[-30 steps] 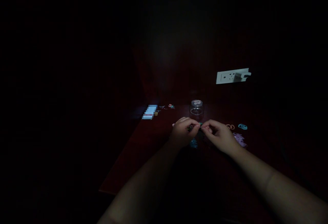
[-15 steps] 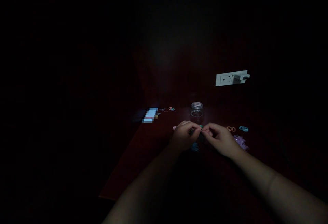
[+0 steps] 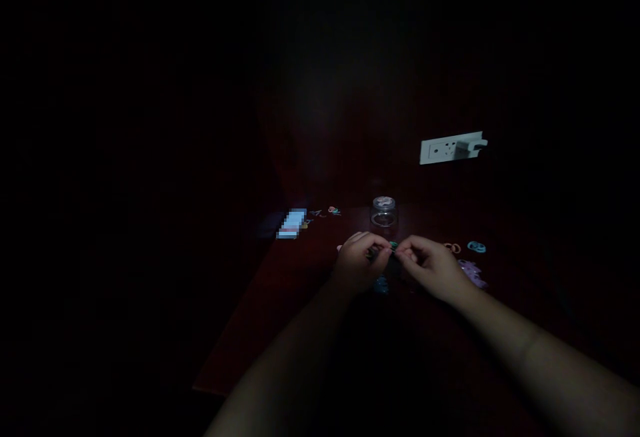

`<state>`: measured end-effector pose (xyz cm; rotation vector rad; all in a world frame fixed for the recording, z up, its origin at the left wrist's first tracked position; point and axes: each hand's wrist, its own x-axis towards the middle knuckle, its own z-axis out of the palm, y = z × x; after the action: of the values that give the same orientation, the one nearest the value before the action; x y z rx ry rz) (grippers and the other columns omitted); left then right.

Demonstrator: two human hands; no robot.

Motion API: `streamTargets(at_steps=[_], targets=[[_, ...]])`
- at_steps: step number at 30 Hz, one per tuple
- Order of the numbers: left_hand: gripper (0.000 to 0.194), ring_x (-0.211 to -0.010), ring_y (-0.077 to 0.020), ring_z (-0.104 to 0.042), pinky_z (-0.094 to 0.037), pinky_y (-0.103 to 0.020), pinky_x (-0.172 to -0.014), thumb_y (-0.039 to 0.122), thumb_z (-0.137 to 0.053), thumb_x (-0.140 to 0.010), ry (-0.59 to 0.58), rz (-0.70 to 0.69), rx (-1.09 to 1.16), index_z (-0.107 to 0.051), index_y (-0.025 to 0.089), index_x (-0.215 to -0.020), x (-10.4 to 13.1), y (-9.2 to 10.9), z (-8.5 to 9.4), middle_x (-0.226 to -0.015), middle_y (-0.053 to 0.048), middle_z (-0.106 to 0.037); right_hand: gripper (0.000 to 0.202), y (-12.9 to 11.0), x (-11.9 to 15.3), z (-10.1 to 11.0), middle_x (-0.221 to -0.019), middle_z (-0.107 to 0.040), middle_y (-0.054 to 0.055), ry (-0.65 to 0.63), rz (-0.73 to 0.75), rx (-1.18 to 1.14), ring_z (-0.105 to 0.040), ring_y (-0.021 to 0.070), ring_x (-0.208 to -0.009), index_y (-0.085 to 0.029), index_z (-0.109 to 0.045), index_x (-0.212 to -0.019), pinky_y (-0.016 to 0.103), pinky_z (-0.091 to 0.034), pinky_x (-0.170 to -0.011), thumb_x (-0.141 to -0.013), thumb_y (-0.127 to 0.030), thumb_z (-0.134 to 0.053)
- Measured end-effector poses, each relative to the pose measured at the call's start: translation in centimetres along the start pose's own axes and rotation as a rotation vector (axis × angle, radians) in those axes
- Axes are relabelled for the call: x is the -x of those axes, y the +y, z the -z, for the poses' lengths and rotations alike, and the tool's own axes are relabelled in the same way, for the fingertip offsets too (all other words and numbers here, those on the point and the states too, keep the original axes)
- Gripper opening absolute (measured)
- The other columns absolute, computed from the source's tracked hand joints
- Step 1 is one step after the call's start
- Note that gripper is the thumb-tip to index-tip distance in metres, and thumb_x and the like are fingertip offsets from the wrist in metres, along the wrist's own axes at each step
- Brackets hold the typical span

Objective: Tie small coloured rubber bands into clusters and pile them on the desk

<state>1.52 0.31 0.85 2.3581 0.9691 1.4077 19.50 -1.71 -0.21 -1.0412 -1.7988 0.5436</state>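
My left hand (image 3: 361,260) and my right hand (image 3: 429,265) meet over the dark red table, each with thumb and forefinger pinched. Their fingertips nearly touch, and whatever small thing they pinch is too tiny and dark to make out. Just behind the fingertips shows a bit of green (image 3: 393,246). Below my left hand lies a pile of small blue pieces (image 3: 381,284). Beside my right wrist is a heap of light purple pieces (image 3: 471,272). Orange rings (image 3: 453,248) and blue rings (image 3: 477,247) lie to the right of my right hand.
A clear lidded jar (image 3: 384,212) stands behind my hands. A lit, blurred-out phone-like screen (image 3: 292,224) lies at the left table edge, near small coloured rings (image 3: 334,210). On the wall is a white socket plate (image 3: 453,148) with a plug in it. The surroundings are very dark.
My fingertips have drawn slightly apart, with my right hand shifted a little to the right. The view has tilted very slightly; the objects on the table lie as before.
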Motion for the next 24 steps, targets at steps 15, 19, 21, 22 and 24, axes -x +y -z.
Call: streamTargets(at_steps=[15, 19, 21, 22, 24], targets=[[0.005, -0.081, -0.0153, -0.063, -0.050, -0.028, -0.075, 0.020, -0.064, -0.082, 0.011, 0.007, -0.012, -0.066, 0.020, -0.087, 0.16, -0.08, 0.03, -0.085, -0.001, -0.069, 0.011, 0.00, -0.03, 0.10, -0.064, -0.050, -0.002, 0.076, 0.030, -0.010, -0.046, 0.0129, -0.057, -0.018, -0.061, -0.083, 0.026, -0.039, -0.053, -0.085, -0.029, -0.057], [0.010, -0.081, -0.0150, -0.064, -0.051, -0.028, -0.074, 0.021, -0.065, -0.082, -0.021, -0.005, 0.003, -0.067, 0.020, -0.092, 0.20, 0.02, 0.28, -0.087, -0.002, -0.068, 0.010, 0.05, -0.02, 0.03, -0.064, -0.051, -0.002, 0.066, 0.040, 0.013, -0.046, 0.0128, -0.057, -0.018, -0.061, -0.082, 0.026, -0.038, -0.053, -0.085, -0.027, -0.057], [0.010, -0.081, -0.0149, -0.064, -0.051, -0.027, -0.074, 0.021, -0.065, -0.083, -0.030, -0.006, 0.010, -0.067, 0.020, -0.092, 0.21, 0.04, 0.35, -0.087, -0.002, -0.068, 0.010, 0.01, -0.03, 0.06, -0.064, -0.051, -0.001, 0.065, 0.050, 0.035, -0.046, 0.0127, -0.057, -0.018, -0.061, -0.081, 0.026, -0.038, -0.053, -0.085, -0.026, -0.058], [0.010, -0.081, -0.0149, -0.064, -0.052, -0.027, -0.074, 0.022, -0.065, -0.083, -0.034, -0.006, 0.016, -0.067, 0.020, -0.092, 0.22, 0.03, 0.36, -0.087, -0.003, -0.068, 0.009, -0.03, -0.03, 0.10, -0.064, -0.051, -0.001, 0.063, 0.056, 0.044, -0.046, 0.0127, -0.056, -0.018, -0.061, -0.080, 0.026, -0.038, -0.052, -0.085, -0.026, -0.058], [0.010, -0.081, -0.0152, -0.064, -0.052, -0.027, -0.073, 0.023, -0.066, -0.083, -0.037, -0.007, 0.022, -0.067, 0.020, -0.092, 0.25, -0.01, 0.33, -0.088, -0.003, -0.068, 0.009, -0.16, -0.04, 0.20, -0.064, -0.052, -0.001, 0.060, 0.072, 0.060, -0.047, 0.0127, -0.057, -0.018, -0.061, -0.079, 0.026, -0.038, -0.053, -0.084, -0.025, -0.059]])
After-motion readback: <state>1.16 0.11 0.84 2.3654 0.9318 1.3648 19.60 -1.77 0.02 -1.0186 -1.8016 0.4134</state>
